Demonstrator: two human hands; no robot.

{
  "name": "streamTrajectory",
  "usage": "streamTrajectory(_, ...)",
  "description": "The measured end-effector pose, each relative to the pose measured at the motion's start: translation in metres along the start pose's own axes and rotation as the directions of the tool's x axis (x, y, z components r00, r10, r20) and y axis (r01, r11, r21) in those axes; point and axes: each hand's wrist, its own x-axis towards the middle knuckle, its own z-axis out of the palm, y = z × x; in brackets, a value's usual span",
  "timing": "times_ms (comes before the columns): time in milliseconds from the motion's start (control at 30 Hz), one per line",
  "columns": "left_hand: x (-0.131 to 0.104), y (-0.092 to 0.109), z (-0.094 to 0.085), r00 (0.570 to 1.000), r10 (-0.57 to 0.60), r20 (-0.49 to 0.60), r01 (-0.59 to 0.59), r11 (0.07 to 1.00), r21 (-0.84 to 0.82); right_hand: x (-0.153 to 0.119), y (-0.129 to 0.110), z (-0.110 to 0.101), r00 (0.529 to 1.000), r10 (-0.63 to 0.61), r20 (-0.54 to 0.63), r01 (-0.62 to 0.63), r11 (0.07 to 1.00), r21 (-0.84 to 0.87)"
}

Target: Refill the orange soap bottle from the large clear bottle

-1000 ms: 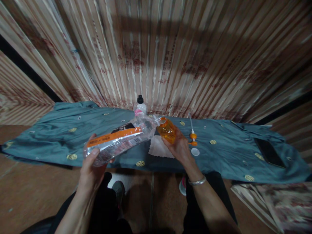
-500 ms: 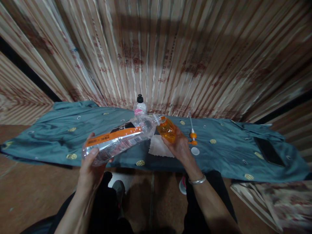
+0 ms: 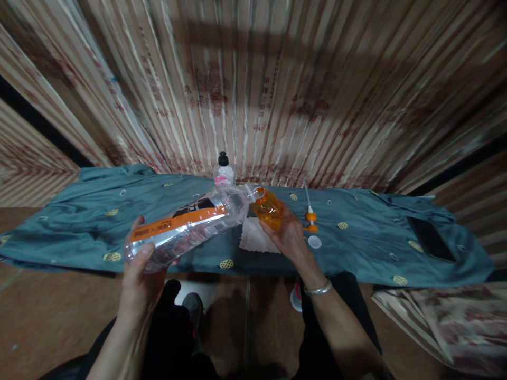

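Note:
My left hand point(image 3: 144, 274) is wrapped round the base of a large clear plastic bottle point(image 3: 190, 221) with an orange and black label. That bottle lies tilted in the air, its neck pointing right. At its mouth is the opening of a small orange see-through bottle point(image 3: 268, 207), which my right hand point(image 3: 288, 232) grips, also tilted. Whether liquid runs between the two mouths I cannot tell. Right of my right hand, an orange pump head point(image 3: 311, 217) with a clear tube lies on the cloth, and a round white cap point(image 3: 315, 242) is close by.
A blue-green patterned cloth point(image 3: 79, 221) covers the narrow table. A clear bottle with a black cap point(image 3: 224, 168) stands at the back. A white cloth or paper point(image 3: 257, 237) lies under my hands, a dark phone point(image 3: 431, 239) at the right. Striped curtain point(image 3: 253, 95) hangs behind.
The view has shifted slightly. Both bottles stay mouth to mouth in my hands, the large one still tilted with its neck toward the orange one.

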Motion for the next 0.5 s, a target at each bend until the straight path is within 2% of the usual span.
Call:
streamTrajectory(233, -0.0006, -0.0044, -0.0047, 0.999, 0.049, 0.021, -0.049, 0.999, 0.024, 0.0006, -0.0003, -0.0019, 1.000, -0.012, 0.018, 0.012, 1.000, -0.002)
streamTrajectory(500, 0.0000, -0.0017, 0.0006, 0.996, 0.069, 0.059, -0.071, 0.997, 0.039, 0.0022, -0.0041, -0.0049, 0.999, 0.005, 0.051, -0.005, 1.000, -0.003)
